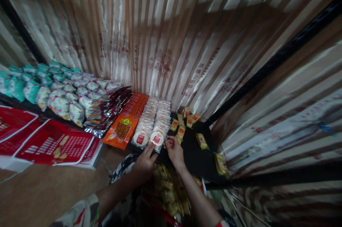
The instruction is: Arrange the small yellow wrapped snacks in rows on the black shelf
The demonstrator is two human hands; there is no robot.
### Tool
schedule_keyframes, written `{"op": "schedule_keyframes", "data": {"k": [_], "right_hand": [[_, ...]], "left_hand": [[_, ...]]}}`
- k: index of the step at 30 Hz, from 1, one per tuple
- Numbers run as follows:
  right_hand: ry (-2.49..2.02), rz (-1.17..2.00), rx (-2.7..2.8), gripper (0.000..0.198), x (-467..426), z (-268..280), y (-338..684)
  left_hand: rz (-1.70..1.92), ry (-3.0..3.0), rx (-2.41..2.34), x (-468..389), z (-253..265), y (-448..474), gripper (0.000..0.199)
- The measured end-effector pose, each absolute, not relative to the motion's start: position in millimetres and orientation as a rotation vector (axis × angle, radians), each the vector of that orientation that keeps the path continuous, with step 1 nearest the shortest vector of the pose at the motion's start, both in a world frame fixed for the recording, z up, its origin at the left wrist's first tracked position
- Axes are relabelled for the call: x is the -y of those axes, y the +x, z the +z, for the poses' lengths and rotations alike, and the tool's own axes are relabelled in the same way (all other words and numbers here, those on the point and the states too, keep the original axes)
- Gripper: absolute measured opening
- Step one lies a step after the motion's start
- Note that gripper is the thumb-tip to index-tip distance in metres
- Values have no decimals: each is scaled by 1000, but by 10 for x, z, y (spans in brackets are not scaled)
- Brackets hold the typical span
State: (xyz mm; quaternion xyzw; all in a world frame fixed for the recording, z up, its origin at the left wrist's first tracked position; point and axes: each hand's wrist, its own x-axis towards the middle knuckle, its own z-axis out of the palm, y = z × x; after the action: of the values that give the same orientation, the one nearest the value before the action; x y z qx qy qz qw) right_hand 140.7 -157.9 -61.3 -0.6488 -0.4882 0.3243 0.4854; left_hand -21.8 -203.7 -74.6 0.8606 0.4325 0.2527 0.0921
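Two rows of round, pale crackers in clear wrappers with red labels stand on the black shelf. My left hand (146, 161) has its fingertips on the lower edge of the front cracker packet (156, 139) in the right row. At the right edge of that same packet, the fingers of my right hand (174, 151) are pinched together. Below my hands is a box of small yellow-wrapped snacks (167, 187), partly hidden by my arms. More small yellow packets (181, 131) lie loosely on the shelf to the right of the crackers.
An orange snack bag (125, 122) lies left of the crackers. Beyond it are dark, shiny packets (107, 107) and rows of white and teal bags (57, 100). Red cartons (57, 143) stand in front of the shelf (191, 155). Black posts (267, 66) and a striped sheet enclose it.
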Motion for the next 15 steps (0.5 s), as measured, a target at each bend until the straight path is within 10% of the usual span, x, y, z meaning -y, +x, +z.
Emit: {"op": "schedule_keyframes", "data": {"k": [15], "right_hand": [[-1500,387,1576,22,2408,-883,1041]], "left_hand": [[919,2398,-1691,2095,-940,-522,53]]}}
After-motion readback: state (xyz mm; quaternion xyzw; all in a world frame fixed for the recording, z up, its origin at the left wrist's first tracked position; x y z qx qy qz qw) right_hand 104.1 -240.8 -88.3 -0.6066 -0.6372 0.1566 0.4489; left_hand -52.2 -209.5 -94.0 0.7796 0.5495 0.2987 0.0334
